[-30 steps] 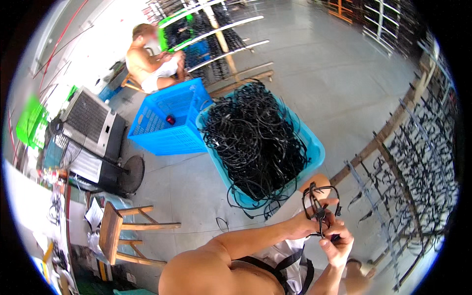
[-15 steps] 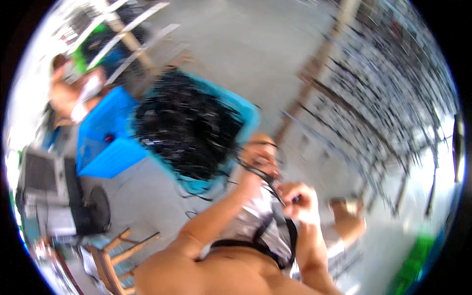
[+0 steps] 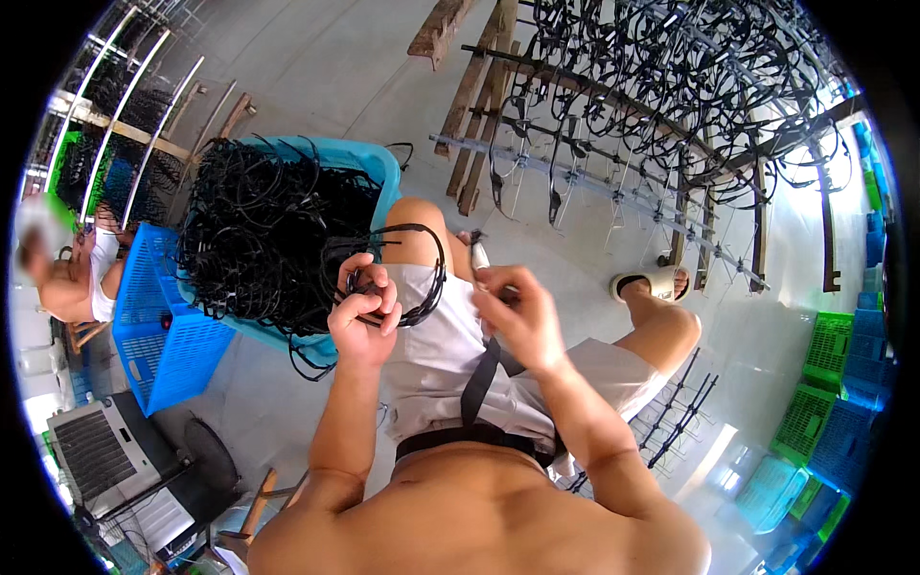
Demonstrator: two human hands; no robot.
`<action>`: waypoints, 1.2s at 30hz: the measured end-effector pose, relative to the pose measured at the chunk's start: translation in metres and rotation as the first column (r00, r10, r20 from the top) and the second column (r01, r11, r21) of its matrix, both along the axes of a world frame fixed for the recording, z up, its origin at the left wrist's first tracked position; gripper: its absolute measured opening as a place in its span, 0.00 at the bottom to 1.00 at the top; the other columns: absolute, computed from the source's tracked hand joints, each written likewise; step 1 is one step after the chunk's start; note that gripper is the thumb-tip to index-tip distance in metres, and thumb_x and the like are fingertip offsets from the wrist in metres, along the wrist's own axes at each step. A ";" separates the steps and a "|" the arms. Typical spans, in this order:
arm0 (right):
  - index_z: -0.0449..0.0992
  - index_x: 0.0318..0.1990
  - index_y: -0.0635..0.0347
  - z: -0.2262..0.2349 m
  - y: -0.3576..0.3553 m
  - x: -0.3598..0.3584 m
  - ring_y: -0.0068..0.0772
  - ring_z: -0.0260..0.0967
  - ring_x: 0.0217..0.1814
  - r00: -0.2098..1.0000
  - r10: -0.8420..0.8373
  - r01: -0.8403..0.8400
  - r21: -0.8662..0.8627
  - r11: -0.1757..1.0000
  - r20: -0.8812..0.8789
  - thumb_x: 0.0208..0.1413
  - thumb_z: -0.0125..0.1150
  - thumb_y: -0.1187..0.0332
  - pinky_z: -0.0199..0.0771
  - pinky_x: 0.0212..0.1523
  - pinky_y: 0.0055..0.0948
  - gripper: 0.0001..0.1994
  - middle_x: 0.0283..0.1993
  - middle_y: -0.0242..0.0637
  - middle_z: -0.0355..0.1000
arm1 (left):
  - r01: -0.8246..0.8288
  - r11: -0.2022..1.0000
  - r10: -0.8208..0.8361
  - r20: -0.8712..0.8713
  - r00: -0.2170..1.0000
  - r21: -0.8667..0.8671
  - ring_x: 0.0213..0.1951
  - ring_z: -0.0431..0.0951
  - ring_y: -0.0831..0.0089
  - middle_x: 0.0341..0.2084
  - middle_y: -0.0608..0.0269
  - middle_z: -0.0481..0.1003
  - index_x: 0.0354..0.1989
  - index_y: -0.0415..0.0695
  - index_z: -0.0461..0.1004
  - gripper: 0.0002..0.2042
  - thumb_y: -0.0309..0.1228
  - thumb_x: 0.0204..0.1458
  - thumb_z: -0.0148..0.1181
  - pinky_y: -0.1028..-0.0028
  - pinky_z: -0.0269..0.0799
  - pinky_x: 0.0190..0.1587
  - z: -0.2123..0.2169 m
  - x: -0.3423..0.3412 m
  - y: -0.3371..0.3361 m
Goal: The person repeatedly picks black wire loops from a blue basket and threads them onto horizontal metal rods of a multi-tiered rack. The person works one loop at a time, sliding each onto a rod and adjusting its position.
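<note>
Head view: left hand (image 3: 364, 311) now apart from right hand (image 3: 527, 321), so alone clamped on black looped strips (image 3: 442, 270) beside teal tub (image 3: 391, 184); right's curled round small dark object (image 3: 511, 295).

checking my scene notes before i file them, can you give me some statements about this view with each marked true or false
1. The left hand holds a black loop. True.
2. The turquoise tub is empty. False: tangled black strands are heaped in it.
3. The blue crate stands to the left of the tub. True.
4. The camera wearer has long black trousers on. False: they wear pale shorts.
5. The wearer's right foot has a pale sandal on. True.
6. The co-worker at the left edge is standing. False: that person is seated.
</note>
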State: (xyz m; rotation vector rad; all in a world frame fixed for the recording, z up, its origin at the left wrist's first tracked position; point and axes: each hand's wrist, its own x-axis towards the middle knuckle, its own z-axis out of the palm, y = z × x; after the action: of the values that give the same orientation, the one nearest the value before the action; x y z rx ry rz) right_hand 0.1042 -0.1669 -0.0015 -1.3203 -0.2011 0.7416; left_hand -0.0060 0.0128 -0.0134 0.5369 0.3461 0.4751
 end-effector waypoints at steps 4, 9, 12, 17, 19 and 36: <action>0.64 0.48 0.71 -0.046 0.053 -0.014 0.23 0.65 0.24 0.978 -0.024 0.010 -0.068 0.998 -0.208 0.49 0.64 0.71 0.63 0.19 0.22 0.21 0.36 0.40 0.69 | 0.033 0.999 -0.032 -0.042 0.999 0.021 0.23 0.65 0.72 0.32 0.58 0.70 0.46 0.44 0.69 0.24 0.16 0.36 0.43 0.80 0.58 0.13 -0.001 -0.010 0.002; 0.63 0.53 0.69 -0.031 0.060 0.002 0.25 0.66 0.32 0.905 0.126 -0.014 0.267 0.964 -0.407 0.48 0.60 0.77 0.65 0.27 0.24 0.23 0.38 0.37 0.68 | 0.049 0.993 -0.029 -0.179 0.983 0.108 0.30 0.69 0.72 0.36 0.60 0.69 0.45 0.42 0.69 0.21 0.17 0.39 0.47 0.77 0.64 0.19 0.010 -0.011 -0.003; 0.62 0.54 0.63 -0.017 0.060 -0.001 0.25 0.66 0.31 0.921 0.172 -0.039 0.357 0.933 -0.349 0.49 0.57 0.81 0.66 0.29 0.23 0.23 0.40 0.39 0.71 | 0.043 0.964 0.051 -0.336 0.941 0.264 0.44 0.71 0.68 0.44 0.60 0.69 0.52 0.41 0.66 0.25 0.24 0.40 0.49 0.68 0.69 0.42 0.003 -0.014 -0.006; 0.66 0.52 0.62 0.009 0.053 -0.009 0.25 0.70 0.37 0.939 0.325 -0.339 0.148 0.929 0.111 0.50 0.61 0.78 0.71 0.36 0.23 0.20 0.38 0.37 0.72 | 0.186 0.964 -0.195 0.028 0.980 0.189 0.58 0.64 0.58 0.59 0.48 0.60 0.63 0.37 0.54 0.34 0.26 0.41 0.52 0.61 0.59 0.60 0.002 -0.007 -0.006; 0.66 0.51 0.62 0.010 0.044 -0.011 0.25 0.71 0.38 0.931 0.300 -0.335 0.163 0.928 0.208 0.50 0.61 0.77 0.71 0.39 0.24 0.20 0.39 0.38 0.72 | 0.166 0.954 -0.188 0.063 0.980 0.251 0.58 0.64 0.57 0.57 0.48 0.63 0.61 0.37 0.57 0.29 0.27 0.46 0.50 0.60 0.57 0.61 0.012 0.009 -0.021; 0.67 0.45 0.68 -0.009 -0.045 0.207 0.26 0.68 0.33 0.933 -0.226 0.326 0.393 0.860 -0.280 0.59 0.53 0.71 0.73 0.35 0.23 0.11 0.38 0.41 0.71 | 0.133 0.108 0.038 -0.138 0.990 0.985 0.29 0.73 0.71 0.29 0.58 0.70 0.37 0.40 0.66 0.12 0.17 0.45 0.58 0.74 0.69 0.32 -0.034 0.135 -0.119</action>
State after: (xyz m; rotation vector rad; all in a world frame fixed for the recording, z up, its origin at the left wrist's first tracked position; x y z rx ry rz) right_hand 0.3108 -0.2114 -0.0102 -0.8062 0.0119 0.5506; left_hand 0.1294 -0.1059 -0.0472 2.0000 0.0514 0.5731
